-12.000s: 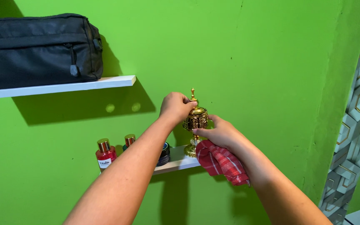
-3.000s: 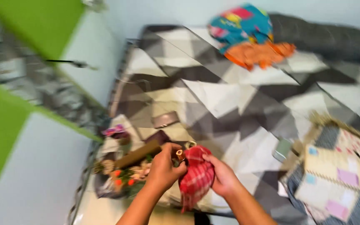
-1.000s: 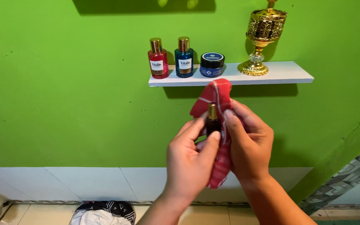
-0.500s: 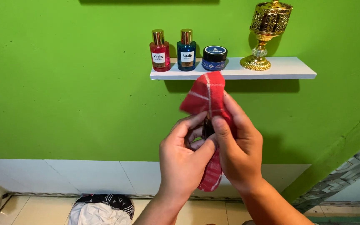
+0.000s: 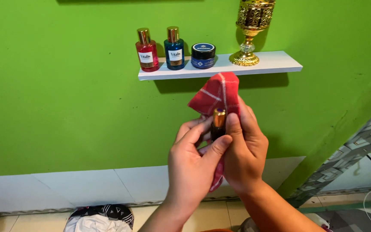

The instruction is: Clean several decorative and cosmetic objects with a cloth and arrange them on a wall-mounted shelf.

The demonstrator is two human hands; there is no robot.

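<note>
Green wall point(image 5: 65, 86): fills most of the view; a pale band is seen along its foot.

White shelf point(image 5: 263, 64): fixed to the wall, taken here as landmark.

Patterned panel point(image 5: 344, 159): seen below and right of the shelf, slanting down the wall's corner.

Heap of dark and white cloth point(image 5: 97, 217): lain on the floor, well below and left of the shelf.

Left hand point(image 5: 192, 167): raised below the shelf, closed about the dark bottle, thumb laid across its front.

Right hand point(image 5: 245, 154): just beside the left hand, touching it, closed on the red checked cloth and pressed against the bottle.

Red checked cloth point(image 5: 217, 94): bunched, its peak risen just under the shelf's front edge, its tail hung down between the two hands.

Gold censer point(image 5: 252, 25): stood upright on the shelf, right of centre.

Red bottle point(image 5: 146, 53), blue bottle point(image 5: 174, 51), dark round jar point(image 5: 203, 55): ranged in that order along the shelf's left part.

Dark bottle point(image 5: 218, 126), gold-capped: held upright between both hands, below the shelf, against the cloth.
</note>
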